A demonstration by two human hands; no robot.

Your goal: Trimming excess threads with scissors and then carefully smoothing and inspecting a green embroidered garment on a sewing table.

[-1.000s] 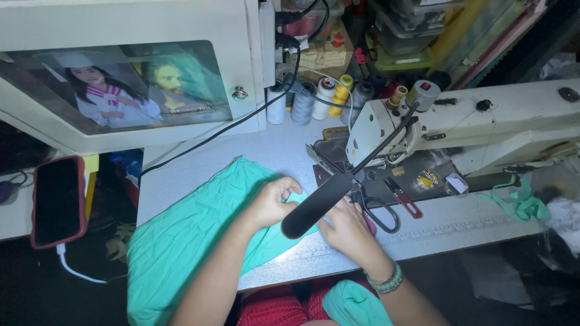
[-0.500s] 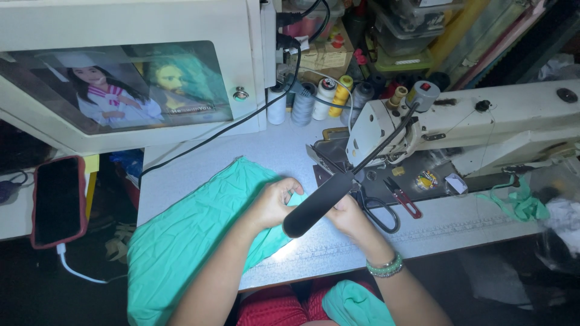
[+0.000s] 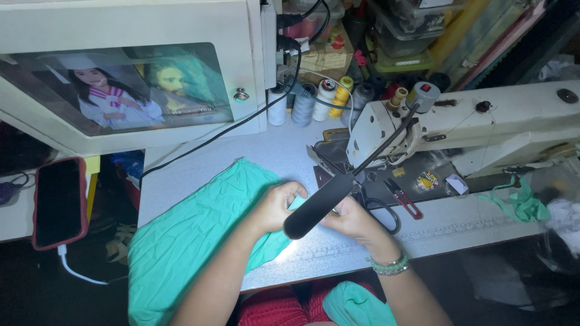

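A teal green cloth lies over the left part of the white sewing table and hangs off its front edge. My left hand pinches the cloth's right edge. My right hand, with a green bead bracelet on the wrist, holds the same edge close to the left hand, just in front of the white sewing machine. A black gooseneck lamp head hangs over both hands and hides part of the fingers and the cloth between them.
Scissors and a small red-handled snipper lie on the machine bed. Thread spools stand at the back. A phone in a red case lies at left on charge. More green scraps rest at right.
My hands have drawn slightly closer together on the cloth edge under the lamp head. The cloth itself and everything else stay where they were.
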